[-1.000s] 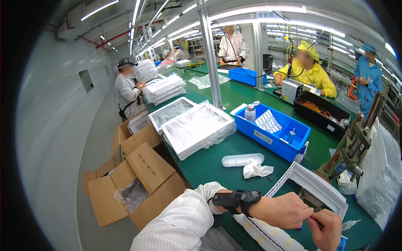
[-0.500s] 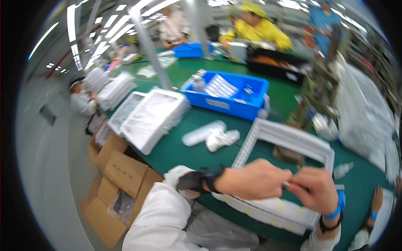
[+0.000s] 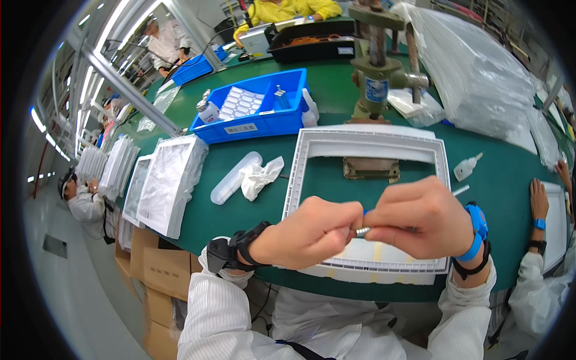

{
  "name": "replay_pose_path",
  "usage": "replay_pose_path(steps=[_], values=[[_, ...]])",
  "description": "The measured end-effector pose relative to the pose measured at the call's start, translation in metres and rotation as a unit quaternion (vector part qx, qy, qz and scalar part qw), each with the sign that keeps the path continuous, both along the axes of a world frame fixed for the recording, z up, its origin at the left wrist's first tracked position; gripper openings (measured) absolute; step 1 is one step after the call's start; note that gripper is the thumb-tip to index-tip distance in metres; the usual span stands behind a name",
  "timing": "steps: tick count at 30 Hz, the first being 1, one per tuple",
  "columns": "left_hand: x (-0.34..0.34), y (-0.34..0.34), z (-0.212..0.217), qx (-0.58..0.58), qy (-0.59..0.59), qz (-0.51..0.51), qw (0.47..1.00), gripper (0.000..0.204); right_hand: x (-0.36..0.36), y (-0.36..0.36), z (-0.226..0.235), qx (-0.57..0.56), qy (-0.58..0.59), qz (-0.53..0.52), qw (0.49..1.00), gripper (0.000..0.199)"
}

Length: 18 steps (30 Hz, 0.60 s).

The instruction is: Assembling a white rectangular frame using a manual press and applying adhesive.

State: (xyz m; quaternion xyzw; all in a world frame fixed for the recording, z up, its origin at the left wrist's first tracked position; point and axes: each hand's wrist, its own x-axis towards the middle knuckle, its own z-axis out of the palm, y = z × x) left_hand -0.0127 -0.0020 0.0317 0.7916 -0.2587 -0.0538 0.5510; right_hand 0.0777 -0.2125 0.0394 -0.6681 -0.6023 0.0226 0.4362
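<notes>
Both hands meet over the near edge of a white frame (image 3: 367,143) lying flat on the green counter (image 3: 504,186). Left hand (image 3: 306,233) and right hand (image 3: 423,217) are curled, fingertips pinching a small metal part (image 3: 362,231) between them, held above the frame's near rail. Left of the frame: crumpled white cloth (image 3: 259,177), clear capsule-shaped case (image 3: 234,177). Far left: blue bin (image 3: 255,114). Right of the frame: small white bottle (image 3: 467,167). Far side: metal press (image 3: 378,66).
</notes>
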Motion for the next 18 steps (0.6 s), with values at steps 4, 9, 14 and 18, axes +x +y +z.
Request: replay_pose_path(steps=[4, 9, 14, 18], values=[[0.0, 0.011, 0.001, 0.012, -0.018, 0.05, 0.999, 0.011, 0.005, 0.0, 0.007, 0.044, -0.035, -0.077, 0.995, 0.009], [0.002, 0.012, 0.001, 0.031, 0.022, 0.072, 0.997, 0.011, 0.014, -0.012, 0.012, 0.109, -0.076, -0.122, 0.984, 0.011], [-0.016, -0.013, -0.009, 0.173, 0.037, 0.057, 0.983, 0.008, 0.016, -0.012, 0.007, 0.165, -0.106, -0.13, 0.972, 0.01], [-0.038, -0.03, -0.021, 0.187, -0.008, 0.065, 0.98, 0.032, 0.009, -0.015, 0.018, 0.156, -0.107, -0.134, 0.973, 0.01]])
